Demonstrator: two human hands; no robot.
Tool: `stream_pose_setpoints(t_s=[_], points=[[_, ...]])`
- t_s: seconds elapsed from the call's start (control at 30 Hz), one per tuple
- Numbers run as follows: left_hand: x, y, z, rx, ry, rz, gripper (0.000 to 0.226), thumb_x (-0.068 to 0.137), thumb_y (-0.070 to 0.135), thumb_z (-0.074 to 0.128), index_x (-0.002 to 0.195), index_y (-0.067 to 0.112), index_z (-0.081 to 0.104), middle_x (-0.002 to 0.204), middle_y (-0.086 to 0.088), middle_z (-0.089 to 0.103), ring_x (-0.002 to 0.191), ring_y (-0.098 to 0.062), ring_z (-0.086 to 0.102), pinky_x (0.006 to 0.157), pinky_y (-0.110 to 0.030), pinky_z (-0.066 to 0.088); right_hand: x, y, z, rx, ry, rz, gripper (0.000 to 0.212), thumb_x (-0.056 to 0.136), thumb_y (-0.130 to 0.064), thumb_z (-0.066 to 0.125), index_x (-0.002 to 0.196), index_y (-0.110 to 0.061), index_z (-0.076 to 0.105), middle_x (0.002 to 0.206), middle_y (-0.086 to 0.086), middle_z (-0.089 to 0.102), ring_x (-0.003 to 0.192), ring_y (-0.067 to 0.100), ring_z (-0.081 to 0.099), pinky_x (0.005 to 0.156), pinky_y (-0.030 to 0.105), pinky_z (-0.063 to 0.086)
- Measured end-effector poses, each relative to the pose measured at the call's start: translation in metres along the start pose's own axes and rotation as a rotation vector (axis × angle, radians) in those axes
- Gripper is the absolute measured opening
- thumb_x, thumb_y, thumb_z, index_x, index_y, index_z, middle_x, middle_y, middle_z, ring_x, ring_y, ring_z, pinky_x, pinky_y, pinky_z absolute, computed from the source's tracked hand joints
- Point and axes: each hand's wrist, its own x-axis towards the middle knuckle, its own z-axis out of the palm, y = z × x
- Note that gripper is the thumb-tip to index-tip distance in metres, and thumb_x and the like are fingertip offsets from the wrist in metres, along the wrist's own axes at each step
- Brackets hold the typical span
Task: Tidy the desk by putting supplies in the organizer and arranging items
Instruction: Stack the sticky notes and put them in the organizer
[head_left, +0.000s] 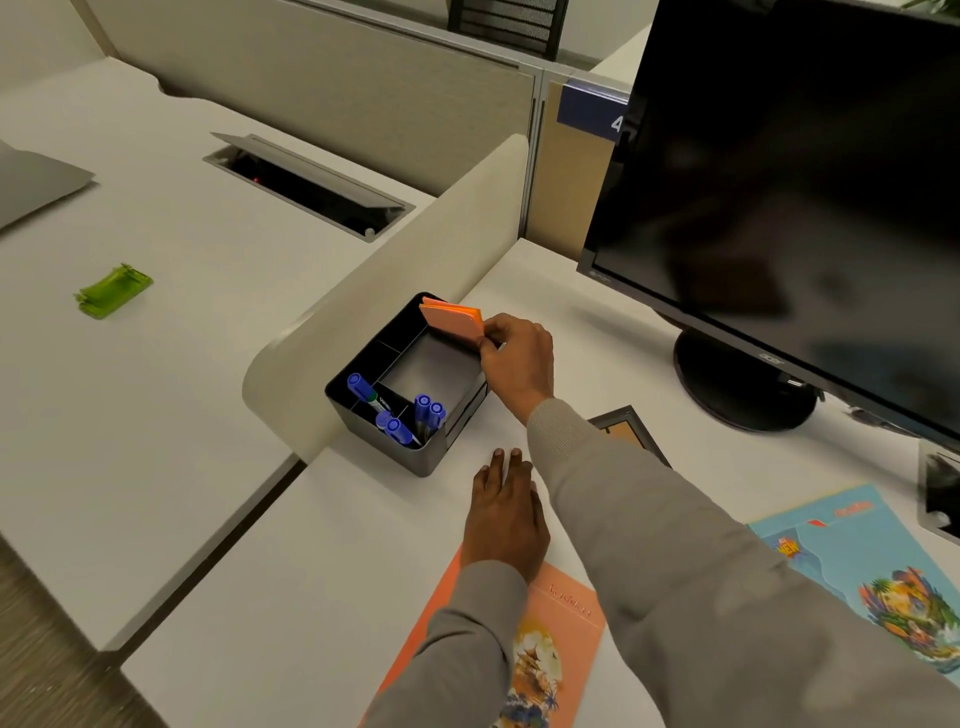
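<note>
A dark grey desk organizer (431, 460) stands on the white desk against a low beige divider. Several blue-capped pens (397, 430) stand in its front compartments. My right hand (517, 364) grips a pad of orange sticky notes (453, 321) by its right edge, holding it tilted over the back of the large square compartment. My left hand (505, 512) lies flat on the desk just in front of the organizer, fingers together, holding nothing.
A black monitor (789, 171) on a round stand fills the right. An orange booklet (561, 634), a blue booklet (862, 561) and a framed picture (631, 423) lie near me. A green plastic piece (113, 290) and an open cable hatch (306, 184) are on the neighbouring desk.
</note>
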Motion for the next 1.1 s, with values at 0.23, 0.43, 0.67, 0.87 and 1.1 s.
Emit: stream_pose_setpoints(t_s=[0.23, 0.43, 0.67, 0.87, 1.1], points=[[-0.004, 0.004, -0.005, -0.065, 0.066, -0.002, 0.050, 0.104, 0.028, 0.034, 0.152, 0.012, 0.034, 0.160, -0.006, 0.031, 0.151, -0.023, 0.018, 0.118, -0.034, -0.003, 0.012, 0.000, -0.007, 0.017, -0.066, -0.009, 0.019, 0.089, -0.017, 0.070, 0.107, -0.015, 0.074, 0.101, 0.005, 0.073, 0.097, 0.022, 0.064, 0.085, 0.036, 0.057], [-0.005, 0.005, -0.009, -0.090, 0.065, -0.024, 0.050, 0.106, 0.031, 0.024, 0.154, 0.017, 0.029, 0.164, -0.001, 0.021, 0.153, -0.018, 0.008, 0.117, -0.028, -0.008, 0.003, 0.007, -0.011, 0.149, -0.020, -0.036, 0.025, 0.090, -0.015, 0.068, 0.115, -0.016, 0.070, 0.113, 0.003, 0.070, 0.106, 0.021, 0.062, 0.088, 0.030, 0.056], [-0.006, 0.007, -0.009, -0.116, 0.066, -0.026, 0.046, 0.105, 0.028, 0.029, 0.148, 0.015, 0.041, 0.160, -0.002, 0.031, 0.152, -0.019, 0.017, 0.120, -0.029, 0.001, -0.026, 0.019, -0.038, 0.213, 0.152, -0.089, 0.025, 0.090, -0.017, 0.071, 0.114, -0.015, 0.069, 0.114, -0.005, 0.069, 0.074, 0.008, 0.061, 0.075, 0.013, 0.050], [-0.007, 0.011, -0.014, -0.078, 0.056, -0.032, 0.046, 0.106, 0.031, 0.029, 0.147, 0.016, 0.042, 0.159, -0.003, 0.033, 0.151, -0.021, 0.019, 0.121, -0.032, 0.007, -0.064, 0.051, -0.070, 0.218, 0.177, -0.062, 0.014, 0.089, -0.020, 0.071, 0.103, -0.020, 0.070, 0.112, -0.009, 0.068, 0.084, 0.008, 0.064, 0.074, 0.016, 0.054], [-0.012, 0.015, -0.017, -0.096, 0.049, -0.038, 0.045, 0.105, 0.032, 0.037, 0.145, 0.014, 0.046, 0.158, -0.004, 0.036, 0.149, -0.023, 0.022, 0.122, -0.036, 0.015, -0.109, 0.096, -0.117, 0.210, 0.252, 0.003, 0.014, 0.088, -0.016, 0.072, 0.102, -0.019, 0.072, 0.102, -0.009, 0.071, 0.085, 0.004, 0.065, 0.073, 0.013, 0.053]])
